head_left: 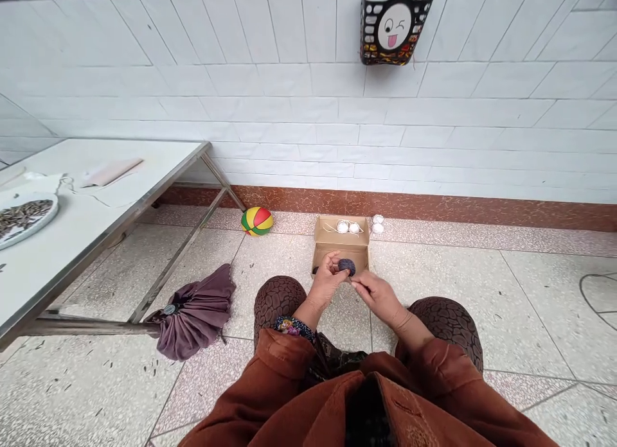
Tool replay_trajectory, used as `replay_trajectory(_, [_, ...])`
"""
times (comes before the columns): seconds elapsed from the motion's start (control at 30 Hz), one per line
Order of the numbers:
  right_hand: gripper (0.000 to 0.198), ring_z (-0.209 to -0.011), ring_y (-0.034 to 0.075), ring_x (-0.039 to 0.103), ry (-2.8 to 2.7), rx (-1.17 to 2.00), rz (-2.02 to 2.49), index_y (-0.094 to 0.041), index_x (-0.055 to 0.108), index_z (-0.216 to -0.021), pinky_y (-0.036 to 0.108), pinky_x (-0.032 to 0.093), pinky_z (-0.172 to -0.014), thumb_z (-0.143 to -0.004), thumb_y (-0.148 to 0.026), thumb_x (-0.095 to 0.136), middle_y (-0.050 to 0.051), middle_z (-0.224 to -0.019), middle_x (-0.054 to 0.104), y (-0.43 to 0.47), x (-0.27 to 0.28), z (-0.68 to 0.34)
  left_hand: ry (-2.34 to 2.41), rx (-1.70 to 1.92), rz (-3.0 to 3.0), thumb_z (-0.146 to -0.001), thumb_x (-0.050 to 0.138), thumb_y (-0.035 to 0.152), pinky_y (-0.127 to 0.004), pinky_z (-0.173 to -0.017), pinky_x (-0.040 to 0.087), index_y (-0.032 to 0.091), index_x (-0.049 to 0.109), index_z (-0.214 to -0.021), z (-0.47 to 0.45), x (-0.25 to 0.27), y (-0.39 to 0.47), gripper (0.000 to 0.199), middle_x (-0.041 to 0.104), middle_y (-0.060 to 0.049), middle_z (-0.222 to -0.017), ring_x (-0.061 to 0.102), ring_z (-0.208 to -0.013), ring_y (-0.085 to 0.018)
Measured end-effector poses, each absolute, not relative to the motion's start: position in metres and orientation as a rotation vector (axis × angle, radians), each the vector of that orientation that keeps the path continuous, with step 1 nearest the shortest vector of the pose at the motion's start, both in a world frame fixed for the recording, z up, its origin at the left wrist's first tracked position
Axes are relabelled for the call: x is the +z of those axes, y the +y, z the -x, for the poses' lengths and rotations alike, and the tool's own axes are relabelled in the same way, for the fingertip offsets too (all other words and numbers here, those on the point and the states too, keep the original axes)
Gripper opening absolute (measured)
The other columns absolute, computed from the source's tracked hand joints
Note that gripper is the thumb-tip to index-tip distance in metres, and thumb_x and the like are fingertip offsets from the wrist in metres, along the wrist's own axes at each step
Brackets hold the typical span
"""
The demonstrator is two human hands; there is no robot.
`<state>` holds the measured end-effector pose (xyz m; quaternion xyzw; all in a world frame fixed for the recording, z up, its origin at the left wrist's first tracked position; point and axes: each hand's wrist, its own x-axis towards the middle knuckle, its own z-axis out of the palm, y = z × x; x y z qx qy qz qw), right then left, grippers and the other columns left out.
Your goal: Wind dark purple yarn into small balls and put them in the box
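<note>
A small dark grey ball of yarn (pixel 346 266) is held in the fingers of my left hand (pixel 328 281), above the front of an open cardboard box (pixel 341 249). Close beside it, my right hand (pixel 378 297) is closed, thumb and forefinger pinched near the ball's lower right side. A strand between those fingers is too fine to make out. Two white balls of yarn (pixel 348 227) with loose strands rest on the box's raised lid. Just right of the box, more white balls (pixel 378 224) lie on the floor by the wall.
To the left stands a white table (pixel 159 153) with a metal frame, bearing a plate (pixel 54 209) of dark seeds. Beneath its edge are a purple folded umbrella (pixel 200 315) and a colourful ball (pixel 257 221). A black basket (pixel 369 23) hangs on the tiled wall.
</note>
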<state>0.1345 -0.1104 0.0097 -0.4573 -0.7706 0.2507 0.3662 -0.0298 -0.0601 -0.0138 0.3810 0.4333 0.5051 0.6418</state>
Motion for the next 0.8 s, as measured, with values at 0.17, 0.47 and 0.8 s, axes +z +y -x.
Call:
replay_trajectory(0.17, [0.024,-0.080,0.020,0.064,-1.877,0.557,1.181,-0.022,0.068,-0.090,0.031,0.050,-0.076,-0.100,-0.036,0.051,0.005,-0.085,0.066,-0.069,0.045,-0.153,0.768,1.023,-0.969,-0.066,0.084,0.019,-0.028,-0.081,0.044,0.023,0.055,-0.127,0.027,0.014,-0.069,0.068,0.061,0.001,-0.092,0.058,-0.084,-0.013])
replay_trajectory(0.47, [0.023,-0.074,0.019,0.064,-1.777,0.548,1.357,-0.021,0.061,-0.095,0.029,0.049,-0.069,-0.101,-0.032,0.042,0.005,-0.085,0.069,-0.084,0.020,-0.129,0.649,1.146,-0.711,-0.070,0.083,0.020,-0.027,-0.084,0.050,0.024,0.060,-0.118,0.019,0.050,-0.043,0.053,0.062,-0.001,-0.103,0.061,-0.092,-0.012])
replay_trajectory(0.8, [0.023,-0.081,0.019,0.065,-1.902,0.493,1.064,-0.023,0.069,-0.093,0.029,0.051,-0.074,-0.101,-0.038,0.054,0.005,-0.087,0.070,-0.038,0.088,-0.160,0.733,1.054,-1.215,-0.065,0.085,0.020,-0.030,-0.085,0.049,0.024,0.054,-0.128,0.012,0.050,0.017,0.070,0.062,-0.002,-0.101,0.061,-0.087,-0.013])
